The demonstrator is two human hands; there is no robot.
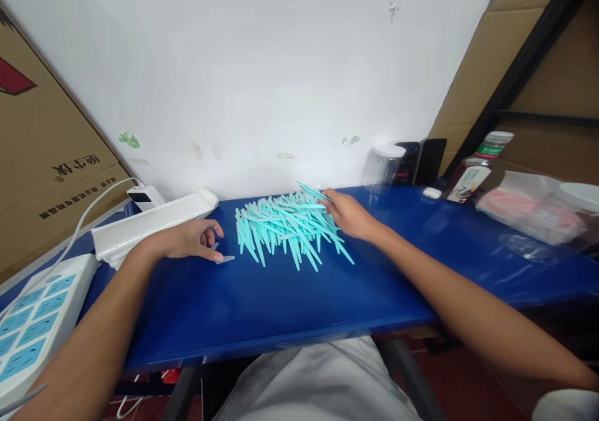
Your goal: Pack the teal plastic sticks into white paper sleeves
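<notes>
The sticks (pixel 285 221) are turquoise, the table (pixel 281 302) deep blue, the wall (pixel 281 84) white, the power strip (pixel 42 326) white-and-blue.

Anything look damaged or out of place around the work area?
Yes: the white wall looks chipped at upper right, with green patches lower down, so its surface seems damaged. The turquoise sticks lie crisscrossed in a loose heap on the blue tabletop, but I see no spill.
</notes>
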